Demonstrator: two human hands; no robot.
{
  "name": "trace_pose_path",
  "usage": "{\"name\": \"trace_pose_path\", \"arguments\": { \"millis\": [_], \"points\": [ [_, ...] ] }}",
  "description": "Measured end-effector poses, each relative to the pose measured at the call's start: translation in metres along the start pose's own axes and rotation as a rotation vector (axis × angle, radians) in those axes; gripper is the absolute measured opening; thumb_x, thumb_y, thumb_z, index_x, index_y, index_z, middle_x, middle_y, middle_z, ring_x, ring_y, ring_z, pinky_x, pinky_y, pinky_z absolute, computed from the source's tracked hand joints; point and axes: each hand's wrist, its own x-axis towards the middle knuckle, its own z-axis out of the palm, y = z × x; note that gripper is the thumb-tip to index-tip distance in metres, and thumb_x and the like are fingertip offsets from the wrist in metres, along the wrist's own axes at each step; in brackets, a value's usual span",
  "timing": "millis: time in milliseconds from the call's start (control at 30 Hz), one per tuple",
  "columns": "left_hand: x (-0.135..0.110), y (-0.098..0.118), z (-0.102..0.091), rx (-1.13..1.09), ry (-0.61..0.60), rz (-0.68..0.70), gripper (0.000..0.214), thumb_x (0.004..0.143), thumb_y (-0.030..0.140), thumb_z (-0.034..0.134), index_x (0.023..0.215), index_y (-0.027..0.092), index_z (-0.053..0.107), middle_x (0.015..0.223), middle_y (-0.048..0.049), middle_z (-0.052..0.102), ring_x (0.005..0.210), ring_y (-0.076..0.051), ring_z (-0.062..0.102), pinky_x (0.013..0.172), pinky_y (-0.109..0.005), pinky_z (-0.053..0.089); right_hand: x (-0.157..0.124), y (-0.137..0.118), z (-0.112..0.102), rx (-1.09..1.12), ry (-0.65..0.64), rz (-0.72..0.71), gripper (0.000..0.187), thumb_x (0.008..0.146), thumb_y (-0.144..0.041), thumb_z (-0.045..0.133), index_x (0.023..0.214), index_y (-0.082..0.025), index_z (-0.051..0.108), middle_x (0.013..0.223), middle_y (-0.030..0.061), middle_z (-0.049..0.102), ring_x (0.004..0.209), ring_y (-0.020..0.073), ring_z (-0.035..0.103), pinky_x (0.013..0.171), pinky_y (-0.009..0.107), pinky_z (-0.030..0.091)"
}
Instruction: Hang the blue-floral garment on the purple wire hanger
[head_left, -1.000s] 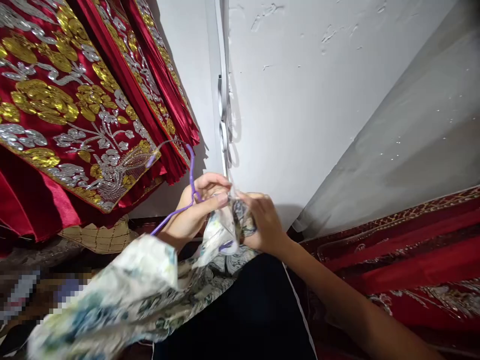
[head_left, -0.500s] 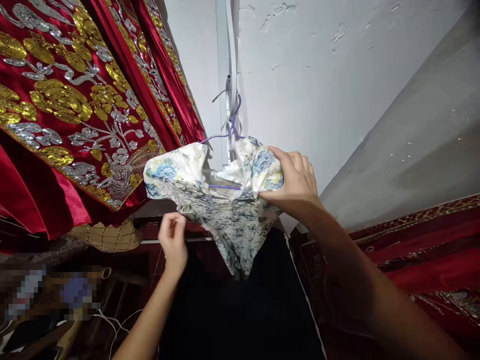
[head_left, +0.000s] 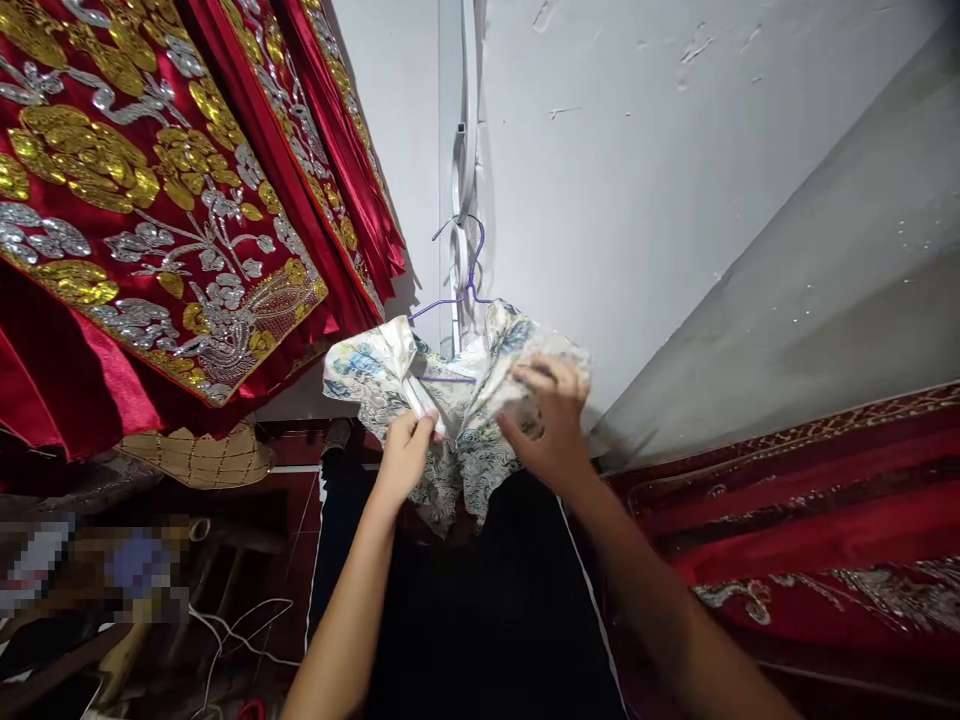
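A white floral blouse (head_left: 360, 365) with blue and yellow flowers and short sleeves hangs in front of me on a purple wire hanger (head_left: 477, 262). Between the thumb and fingers of my left hand (head_left: 409, 450) is the blouse's front edge, turned so that its white inner side shows. My right hand (head_left: 551, 410) lies over the other half of the blouse, its fingers spread and a little blurred. Whether those fingers touch the cloth, I cannot tell. The hanger's hook sits on a white metal stand or bracket (head_left: 466, 160) against the wall.
Red cloth (head_left: 90, 160) with gold and silver sequins hangs at the left. A white wall (head_left: 600, 200) rises behind the blouse. More red embroidered cloth (head_left: 840, 520) lies at the right. White cables (head_left: 225, 640) trail over the floor at the lower left.
My left hand has moved right from beside the sleeve and taken hold of the front edge. My right hand has let go of the other sleeve and moved down and inward. The neckline is opened out.
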Motion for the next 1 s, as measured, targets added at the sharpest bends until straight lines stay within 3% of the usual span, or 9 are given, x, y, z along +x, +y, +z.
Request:
{"name": "trace_pose_path", "arguments": {
  "millis": [33, 100, 167, 233, 367, 500, 700, 833, 1000],
  "points": [
    [-0.011, 0.000, 0.002, -0.033, -0.015, -0.013, 0.036, 0.092, 0.038, 0.052, 0.064, 0.016, 0.058, 0.064, -0.0011, 0.060, 0.065, -0.016, 0.055, 0.065, -0.026, 0.041, -0.014, -0.007, 0.012, 0.094, 0.022, 0.109, 0.035, 0.092, -0.049, 0.056, 0.109, -0.020, 0.062, 0.120, 0.0144, 0.060, 0.120, 0.0339, 0.051, 0.101, 0.051, 0.040],
    [-0.032, 0.003, 0.003, -0.081, -0.050, -0.037, 0.035, 0.093, 0.038, 0.051, 0.065, 0.017, 0.056, 0.063, 0.0001, 0.057, 0.063, -0.015, 0.053, 0.063, -0.025, 0.040, -0.040, -0.020, 0.037, 0.295, -0.091, 0.377, 0.037, 0.097, -0.051, 0.047, 0.080, -0.020, 0.058, 0.085, 0.0085, 0.063, 0.088, 0.0251, 0.059, 0.084, 0.040, 0.046],
    [-0.049, 0.008, 0.001, -0.113, -0.135, -0.038, 0.034, 0.093, 0.037, 0.052, 0.067, 0.017, 0.057, 0.065, 0.0002, 0.057, 0.065, -0.015, 0.052, 0.064, -0.025, 0.040, -0.059, -0.031, 0.059, 0.509, -0.325, 0.580, 0.049, 0.099, -0.058, 0.038, 0.071, -0.020, 0.053, 0.070, 0.0050, 0.060, 0.072, 0.0207, 0.056, 0.073, 0.035, 0.045],
    [-0.059, 0.015, -0.003, -0.121, -0.241, -0.027, 0.034, 0.094, 0.037, 0.055, 0.068, 0.016, 0.058, 0.067, -0.0004, 0.058, 0.067, -0.015, 0.053, 0.066, -0.025, 0.041, -0.070, -0.040, 0.074, 0.683, -0.428, 0.679, 0.055, 0.098, -0.064, 0.036, 0.068, -0.020, 0.052, 0.064, 0.0031, 0.057, 0.066, 0.0184, 0.054, 0.068, 0.032, 0.042],
    [-0.065, 0.019, -0.011, -0.276, -0.277, -0.027, 0.031, 0.094, 0.040, 0.058, 0.076, 0.016, 0.064, 0.071, -0.0022, 0.061, 0.071, -0.016, 0.056, 0.071, -0.026, 0.044, -0.081, -0.054, 0.079, 0.954, -0.335, 0.759, 0.054, 0.093, -0.065, 0.047, 0.062, -0.021, 0.047, 0.054, -0.0015, 0.047, 0.055, 0.0132, 0.042, 0.057, 0.028, 0.035],
    [-0.060, 0.003, -0.019, -0.400, -0.282, -0.053, 0.020, 0.086, 0.033, 0.071, 0.096, 0.017, 0.063, 0.086, -0.0031, 0.064, 0.077, -0.016, 0.058, 0.075, -0.026, 0.047, -0.090, -0.059, 0.068, 1.011, -0.262, 0.818, 0.053, 0.091, -0.062, 0.053, 0.061, -0.020, 0.048, 0.049, -0.0041, 0.040, 0.048, 0.0101, 0.034, 0.051, 0.027, 0.027],
    [-0.056, -0.026, -0.011, -0.090, -0.288, -0.016, 0.024, 0.083, 0.014, 0.066, 0.105, 0.020, 0.060, 0.092, -0.0021, 0.062, 0.089, -0.016, 0.059, 0.083, -0.026, 0.046, -0.094, -0.060, 0.062, 0.991, -0.433, 0.784, 0.054, 0.093, -0.062, 0.052, 0.060, -0.019, 0.049, 0.044, -0.0050, 0.039, 0.042, 0.0085, 0.031, 0.047, 0.026, 0.023],
    [-0.063, -0.036, 0.008, -0.081, -0.179, 0.026, 0.018, 0.086, 0.012, 0.058, 0.102, 0.019, 0.061, 0.088, -0.0016, 0.061, 0.087, -0.016, 0.059, 0.084, -0.028, 0.047, -0.090, -0.061, 0.058, 0.987, -0.484, 0.784, 0.050, 0.093, -0.059, 0.051, 0.064, -0.019, 0.054, 0.042, -0.0045, 0.043, 0.040, 0.0088, 0.035, 0.046, 0.025, 0.027],
    [-0.069, -0.038, 0.025, -0.101, -0.154, 0.035, 0.004, 0.087, 0.018, 0.061, 0.090, 0.017, 0.063, 0.081, -0.0021, 0.064, 0.079, -0.016, 0.060, 0.075, -0.026, 0.047, -0.064, -0.045, 0.026, 0.949, -0.694, 0.796, 0.037, 0.091, -0.045, 0.055, 0.072, -0.015, 0.065, 0.044, -0.0017, 0.054, 0.042, 0.0083, 0.036, 0.047, 0.023, 0.027]
  ]
}}
